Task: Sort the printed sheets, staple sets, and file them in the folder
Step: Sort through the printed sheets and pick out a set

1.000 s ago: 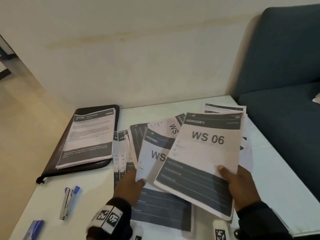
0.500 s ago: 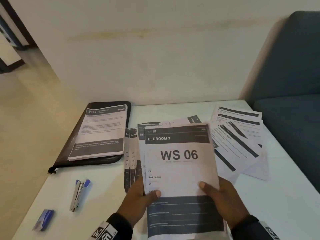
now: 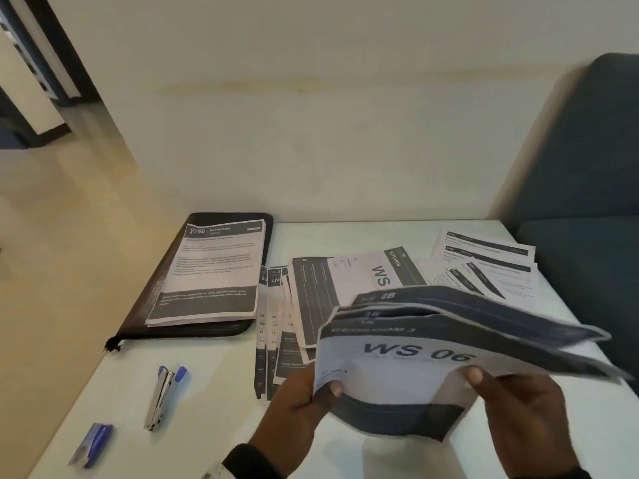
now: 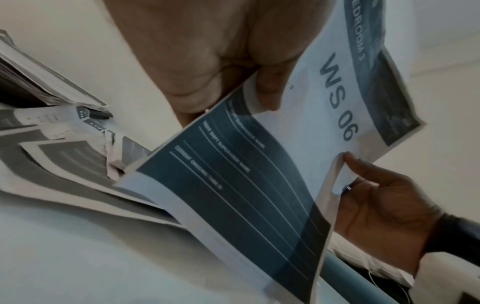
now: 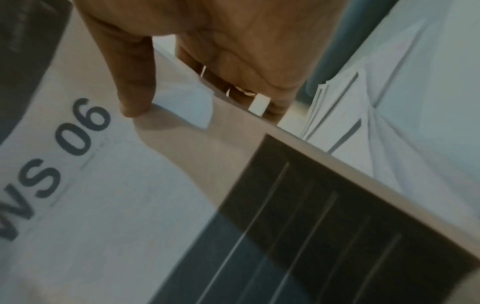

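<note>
Both hands hold a small stack of printed sheets (image 3: 408,354) topped by the "WS 06 Bedroom 3" page, lifted off the table and tilted nearly flat, its far edges fanned. My left hand (image 3: 304,395) pinches its left edge, thumb on top (image 4: 270,86). On the right edge my right hand (image 3: 511,399) pinches too, thumb on the page (image 5: 135,98). Under them lies a spread of sheets (image 3: 311,295), one reading "Kitchen". A black folder (image 3: 152,305) at the back left carries a "Bathroom" sheet (image 3: 214,271). The stapler (image 3: 162,395) lies at the front left.
A blue staple box (image 3: 91,444) sits near the table's front left corner. More loose sheets (image 3: 484,264) lie at the back right. A dark blue sofa (image 3: 587,188) stands against the table's right side. The white table (image 3: 221,392) ends at the wall behind.
The stack topped by "WS 06" was squared up in front of me, then tipped away from upright to nearly flat, and its sheets now fan apart. Both hands keep hold of it.
</note>
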The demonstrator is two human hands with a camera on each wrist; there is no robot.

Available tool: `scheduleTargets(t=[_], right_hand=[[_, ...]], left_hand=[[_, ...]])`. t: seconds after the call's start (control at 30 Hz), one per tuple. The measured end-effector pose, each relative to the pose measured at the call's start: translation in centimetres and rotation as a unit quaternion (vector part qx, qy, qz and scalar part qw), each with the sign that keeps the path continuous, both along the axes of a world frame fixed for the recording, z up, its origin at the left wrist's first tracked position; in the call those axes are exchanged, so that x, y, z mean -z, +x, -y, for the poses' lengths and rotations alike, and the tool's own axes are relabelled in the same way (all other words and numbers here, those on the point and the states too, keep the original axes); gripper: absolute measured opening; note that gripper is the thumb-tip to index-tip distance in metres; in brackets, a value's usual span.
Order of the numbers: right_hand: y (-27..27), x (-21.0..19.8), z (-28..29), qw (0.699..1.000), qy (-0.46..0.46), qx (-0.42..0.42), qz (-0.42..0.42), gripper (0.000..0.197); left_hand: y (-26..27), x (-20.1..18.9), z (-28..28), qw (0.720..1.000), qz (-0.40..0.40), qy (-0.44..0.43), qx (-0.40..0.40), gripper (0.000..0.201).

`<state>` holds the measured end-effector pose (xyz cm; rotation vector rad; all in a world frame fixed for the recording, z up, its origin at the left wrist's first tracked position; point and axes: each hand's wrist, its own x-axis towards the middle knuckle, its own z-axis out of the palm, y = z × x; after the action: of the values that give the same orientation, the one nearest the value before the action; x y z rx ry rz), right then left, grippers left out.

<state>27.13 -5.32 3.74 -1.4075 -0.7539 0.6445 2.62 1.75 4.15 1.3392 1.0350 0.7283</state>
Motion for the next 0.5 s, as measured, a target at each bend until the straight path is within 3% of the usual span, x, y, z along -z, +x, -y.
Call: scheduleTargets(t=[0.03,0.1,0.23,0.33,0.43,0.5], right_hand=[[0.2,-0.2,0.4,1.000,0.020,0.002,-0.012,0.040],[0.2,-0.8,0.9,1.000,0.014,-0.025,-0.002,0.045],[-1.1,-0.6,0.4,0.992,-0.083,-0.099,-0.004,0.040],[-1.7,0.0,0.1,0.989,-0.134,-0.067,-0.009,0.021],[-0.8,-0.6,-0.1,0.992,-0.125,0.012,-0.017,0.012],[0.2,-0.8,0.1,0.991,-0.111,0.065,-0.034,0.018]], left_hand=[[0.3,-0.1,0.1,1.000,-0.016,0.018,0.008,0.016],[0.3,0.2,0.0,0.998,-0.049,0.039,0.011,0.015],[0.3,1.6,0.2,0.993,-0.107,0.046,0.033,0.014],[0.1,1.2,-0.5,0.984,-0.141,0.066,0.084,0.009],[-0.1,0.7,-2.5,0.982,-0.118,0.089,0.114,0.034],[-0.4,1.1,-4.7,0.959,-0.214,0.176,0.061,0.031]])
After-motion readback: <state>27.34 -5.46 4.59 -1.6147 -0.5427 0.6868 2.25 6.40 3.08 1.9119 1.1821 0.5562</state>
